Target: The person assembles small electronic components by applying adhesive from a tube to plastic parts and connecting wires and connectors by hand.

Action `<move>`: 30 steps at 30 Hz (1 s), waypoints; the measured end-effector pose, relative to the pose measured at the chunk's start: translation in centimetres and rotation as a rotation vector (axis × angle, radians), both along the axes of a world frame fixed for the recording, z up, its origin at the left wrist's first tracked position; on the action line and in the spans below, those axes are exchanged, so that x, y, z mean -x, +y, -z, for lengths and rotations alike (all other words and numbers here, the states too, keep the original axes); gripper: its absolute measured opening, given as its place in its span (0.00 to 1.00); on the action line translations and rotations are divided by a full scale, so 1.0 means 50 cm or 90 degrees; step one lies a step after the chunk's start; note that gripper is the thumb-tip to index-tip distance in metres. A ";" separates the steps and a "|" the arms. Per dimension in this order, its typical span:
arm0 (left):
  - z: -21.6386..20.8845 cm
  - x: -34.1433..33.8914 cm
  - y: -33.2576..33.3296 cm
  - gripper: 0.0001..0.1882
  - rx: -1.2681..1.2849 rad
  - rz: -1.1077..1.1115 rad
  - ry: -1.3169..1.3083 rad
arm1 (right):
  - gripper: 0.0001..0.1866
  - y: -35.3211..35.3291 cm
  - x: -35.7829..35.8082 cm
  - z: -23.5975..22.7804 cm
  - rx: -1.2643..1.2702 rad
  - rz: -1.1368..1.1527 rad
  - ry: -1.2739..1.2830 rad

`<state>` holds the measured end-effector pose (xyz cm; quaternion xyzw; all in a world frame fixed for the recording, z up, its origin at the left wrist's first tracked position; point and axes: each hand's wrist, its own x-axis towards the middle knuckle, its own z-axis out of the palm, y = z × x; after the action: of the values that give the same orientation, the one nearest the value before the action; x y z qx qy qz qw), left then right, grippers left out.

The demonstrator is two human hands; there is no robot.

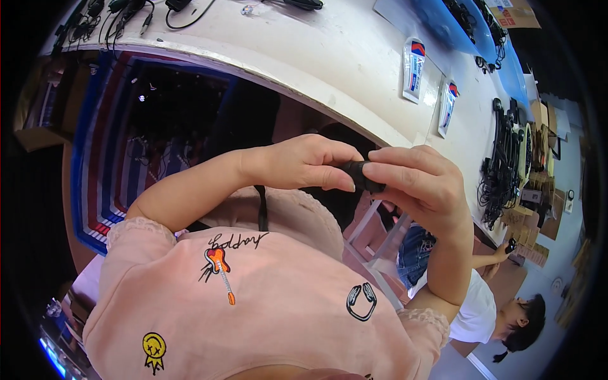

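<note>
In front of my chest, just off the near edge of the white table (304, 76), both hands meet on a small black rounded piece (365, 177). My left hand (307, 161) pinches its left end between thumb and fingers. From the right, my right hand (421, 180) closes its thumb and fingers over the other end. The fingers cover much of the piece, so its exact kind cannot be made out. A thin black cord (261, 209) hangs below my left wrist; whether it joins the piece is hidden.
Two white, red and blue tubes (413, 71) lie on the table. Black cables are bunched at the far left (130, 12) and right (500, 161). Blue bins (462, 31) stand at the far right. At lower right a person in a white shirt (478, 313) holds something small and black.
</note>
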<state>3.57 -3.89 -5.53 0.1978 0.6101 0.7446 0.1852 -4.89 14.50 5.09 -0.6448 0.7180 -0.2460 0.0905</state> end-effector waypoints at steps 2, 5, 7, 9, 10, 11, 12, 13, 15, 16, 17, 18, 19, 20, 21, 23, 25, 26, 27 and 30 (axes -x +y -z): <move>-0.002 -0.002 0.006 0.12 0.025 0.065 -0.034 | 0.21 0.007 -0.013 -0.010 -0.035 0.048 0.003; 0.001 -0.012 0.029 0.15 -0.022 -0.066 0.088 | 0.21 0.028 -0.044 -0.004 -0.094 0.180 -0.013; -0.004 -0.012 0.032 0.15 0.043 -0.109 0.088 | 0.21 0.030 -0.060 0.002 -0.116 0.261 -0.037; 0.004 -0.007 0.034 0.15 0.039 -0.109 0.070 | 0.19 0.021 -0.069 0.008 -0.006 0.314 -0.120; 0.008 -0.007 0.038 0.15 0.003 -0.103 0.051 | 0.19 0.026 -0.068 0.012 -0.006 0.315 -0.121; 0.010 -0.007 0.042 0.14 -0.033 -0.097 0.032 | 0.19 0.034 -0.064 0.019 0.005 0.273 -0.087; 0.010 -0.008 0.045 0.14 -0.034 -0.097 0.032 | 0.20 0.038 -0.062 0.022 0.016 0.232 -0.053; 0.010 -0.008 0.047 0.14 -0.027 -0.086 0.013 | 0.20 0.040 -0.063 0.023 0.016 0.233 -0.053; 0.009 -0.007 0.050 0.14 -0.019 -0.075 -0.006 | 0.20 0.042 -0.066 0.023 -0.011 0.251 -0.057; 0.008 -0.007 0.048 0.14 -0.004 -0.073 0.000 | 0.20 0.041 -0.070 0.019 -0.010 0.250 -0.058; 0.009 -0.006 0.047 0.13 0.012 -0.072 0.007 | 0.20 0.039 -0.074 0.011 -0.061 0.328 -0.140; 0.012 -0.006 0.047 0.13 0.012 -0.073 0.006 | 0.19 0.036 -0.076 0.008 -0.113 0.405 -0.223; 0.017 -0.004 0.051 0.13 -0.049 -0.088 -0.009 | 0.19 0.035 -0.077 0.016 -0.113 0.406 -0.222; 0.020 -0.003 0.053 0.13 -0.111 -0.102 -0.023 | 0.18 0.035 -0.078 0.032 -0.026 0.418 -0.286; 0.020 -0.001 0.053 0.13 -0.112 -0.101 -0.022 | 0.17 0.034 -0.077 0.040 0.063 0.428 -0.349; 0.026 -0.002 0.048 0.14 -0.079 -0.105 -0.008 | 0.17 0.030 -0.066 0.039 0.051 0.396 -0.313; 0.024 -0.002 0.040 0.14 -0.054 -0.093 -0.014 | 0.18 0.023 -0.058 0.025 0.039 0.366 -0.278; 0.024 -0.002 0.036 0.14 -0.029 -0.079 -0.017 | 0.18 0.016 -0.055 0.009 -0.009 0.341 -0.204; 0.027 -0.004 0.034 0.14 -0.031 -0.081 -0.019 | 0.19 0.010 -0.053 0.002 -0.057 0.314 -0.130; 0.027 -0.004 0.032 0.14 -0.063 -0.083 -0.021 | 0.19 0.001 -0.063 -0.003 -0.068 0.315 -0.157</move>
<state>3.75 -2.31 -6.89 0.1539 0.5806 0.7878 0.1363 -1.76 14.55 5.22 -0.4095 0.8490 -0.2990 0.1485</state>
